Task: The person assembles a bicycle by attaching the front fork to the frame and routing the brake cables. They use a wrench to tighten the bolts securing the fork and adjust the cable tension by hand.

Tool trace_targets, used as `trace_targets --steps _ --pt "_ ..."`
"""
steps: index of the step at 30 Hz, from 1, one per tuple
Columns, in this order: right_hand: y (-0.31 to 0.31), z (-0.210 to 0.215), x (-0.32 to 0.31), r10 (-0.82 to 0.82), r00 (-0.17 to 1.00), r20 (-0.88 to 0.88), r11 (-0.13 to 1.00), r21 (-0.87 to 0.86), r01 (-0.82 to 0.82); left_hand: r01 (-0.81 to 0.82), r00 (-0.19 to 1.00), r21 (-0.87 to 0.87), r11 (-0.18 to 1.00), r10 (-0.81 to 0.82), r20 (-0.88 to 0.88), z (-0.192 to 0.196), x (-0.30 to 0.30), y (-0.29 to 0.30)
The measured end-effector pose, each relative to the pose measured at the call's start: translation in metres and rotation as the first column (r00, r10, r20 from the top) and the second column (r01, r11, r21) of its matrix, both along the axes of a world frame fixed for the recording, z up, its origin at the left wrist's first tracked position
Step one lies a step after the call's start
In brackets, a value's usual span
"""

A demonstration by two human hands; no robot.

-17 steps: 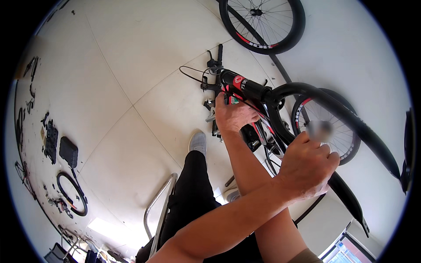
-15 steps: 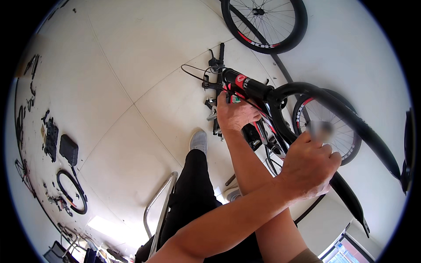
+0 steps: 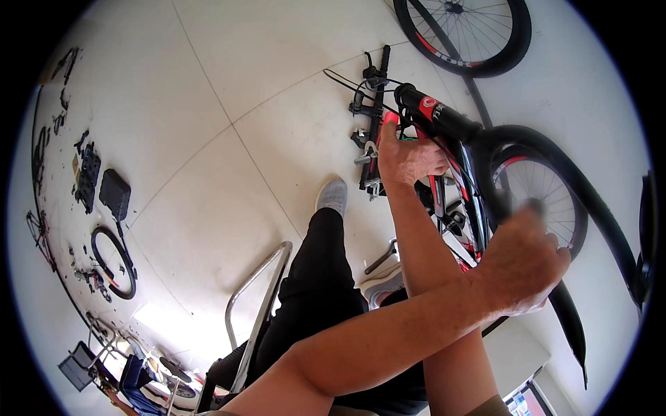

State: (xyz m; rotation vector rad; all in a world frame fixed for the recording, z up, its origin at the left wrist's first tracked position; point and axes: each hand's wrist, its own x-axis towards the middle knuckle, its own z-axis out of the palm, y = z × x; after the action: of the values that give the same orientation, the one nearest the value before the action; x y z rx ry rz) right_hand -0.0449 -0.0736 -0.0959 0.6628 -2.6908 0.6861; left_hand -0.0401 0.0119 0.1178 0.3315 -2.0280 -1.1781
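Two crossed forearms [image 3: 378, 320], left grip [image 3: 528, 258] closed on a dark object [image 3: 533, 206] too blurred to name; right grip [image 3: 416, 157] at the black-and-red bicycle frame [image 3: 444, 119], right of the outstretched leg [image 3: 316, 267]; fingers partly hidden, cannot tell whether closed

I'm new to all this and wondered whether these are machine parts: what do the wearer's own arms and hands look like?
They're human. The left hand and right hand are bare, five-fingered and ungloved. Both forearms are bare too, with no watch, cable or marking visible. A short olive-brown sleeve shows on the right arm.
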Motion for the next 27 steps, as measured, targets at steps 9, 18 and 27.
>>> trace_targets --steps 9,18,27 --pt "0.0019 -0.0028 -0.0015 -0.003 1.0 0.004 1.0 0.025 0.003 0.022 1.0 0.017 1.0 -0.023 0.013 0.0015 0.0002 -0.0009" --pt "-0.0003 0.0034 0.0029 0.02 0.999 -0.032 0.999 -0.036 -0.022 0.044 0.998 0.007 0.999 -0.044 0.052 0.0044 0.0022 -0.0033" --pt "0.0003 -0.0034 0.0 0.019 0.995 -0.098 0.999 -0.043 -0.024 0.072 0.995 0.01 0.997 -0.073 0.075 0.0066 0.0036 -0.0053"
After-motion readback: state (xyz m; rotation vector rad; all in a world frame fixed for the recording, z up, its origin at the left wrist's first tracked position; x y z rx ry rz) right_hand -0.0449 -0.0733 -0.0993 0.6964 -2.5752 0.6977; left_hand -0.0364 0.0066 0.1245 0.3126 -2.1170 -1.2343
